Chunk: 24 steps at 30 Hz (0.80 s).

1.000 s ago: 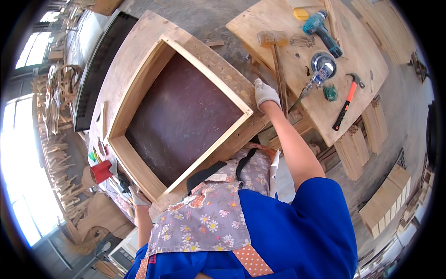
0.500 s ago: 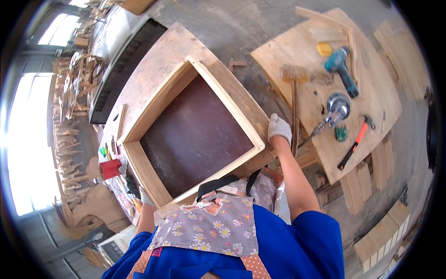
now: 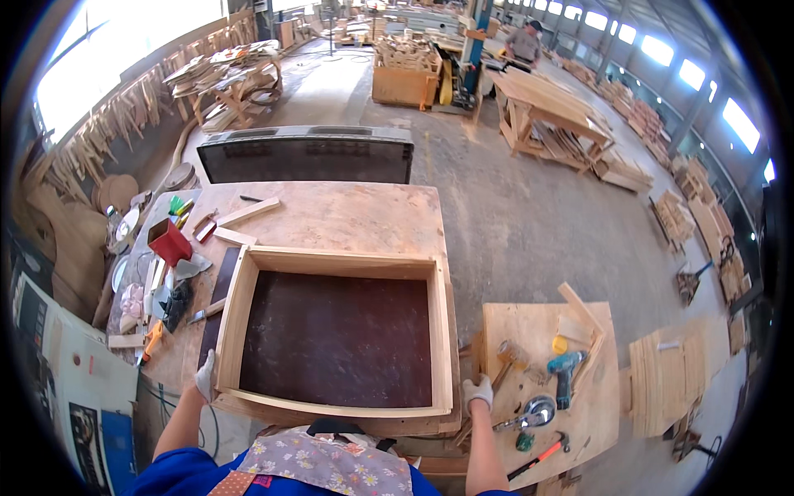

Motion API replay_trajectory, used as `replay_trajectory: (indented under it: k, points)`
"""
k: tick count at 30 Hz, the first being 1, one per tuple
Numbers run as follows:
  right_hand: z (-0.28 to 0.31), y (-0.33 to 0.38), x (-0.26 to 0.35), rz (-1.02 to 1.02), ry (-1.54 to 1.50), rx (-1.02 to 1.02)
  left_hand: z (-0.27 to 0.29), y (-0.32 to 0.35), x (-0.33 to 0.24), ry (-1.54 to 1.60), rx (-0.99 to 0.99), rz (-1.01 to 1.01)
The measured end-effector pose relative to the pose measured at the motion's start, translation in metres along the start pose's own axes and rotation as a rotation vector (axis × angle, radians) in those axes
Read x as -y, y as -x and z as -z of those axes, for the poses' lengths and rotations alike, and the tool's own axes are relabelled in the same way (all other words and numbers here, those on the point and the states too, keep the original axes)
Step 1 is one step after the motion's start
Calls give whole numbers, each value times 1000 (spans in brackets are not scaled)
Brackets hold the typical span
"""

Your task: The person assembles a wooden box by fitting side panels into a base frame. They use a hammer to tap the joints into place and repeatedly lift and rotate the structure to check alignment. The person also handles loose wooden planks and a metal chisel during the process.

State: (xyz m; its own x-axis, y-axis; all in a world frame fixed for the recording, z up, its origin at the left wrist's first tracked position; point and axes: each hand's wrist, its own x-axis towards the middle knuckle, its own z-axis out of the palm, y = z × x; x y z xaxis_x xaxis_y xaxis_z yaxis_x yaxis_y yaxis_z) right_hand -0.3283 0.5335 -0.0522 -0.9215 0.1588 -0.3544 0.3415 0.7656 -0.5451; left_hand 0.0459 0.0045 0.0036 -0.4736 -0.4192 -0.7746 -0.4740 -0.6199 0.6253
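Note:
A shallow, open wooden box frame [image 3: 440, 335] with a dark brown panel [image 3: 339, 339] inside lies on the workbench [image 3: 372, 211] in front of me. My left hand [image 3: 205, 376], in a pale glove, is at the frame's near left corner beside a dark strip [image 3: 217, 310], fingers stretched along the side. My right hand [image 3: 477, 393], also gloved, looks curled beyond the frame's right side, close to the handle of a mallet [image 3: 513, 354]. Whether it touches that handle or holds anything cannot be made out.
The lower right table holds a teal cordless drill [image 3: 565, 376], a round metal power tool [image 3: 538, 411], a hammer [image 3: 542, 459] and a yellow disc [image 3: 559, 344]. Left on the bench are a red container [image 3: 169, 241] and an orange-handled tool [image 3: 151, 341]. A person [image 3: 523, 43] stands far off.
My view has lifted and turned, so the workshop beyond the bench now shows. The frame still lies on the bench. My hands stay near its left and right sides.

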Motion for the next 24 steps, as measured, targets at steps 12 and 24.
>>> replay_trajectory:
  k: [12,24]
  points:
    - [45,3,143,1524,1099,119,12,16,86,29,-108,-168]
    - [87,13,180,1465,1186,170,-41,1,32,480,218,-329]
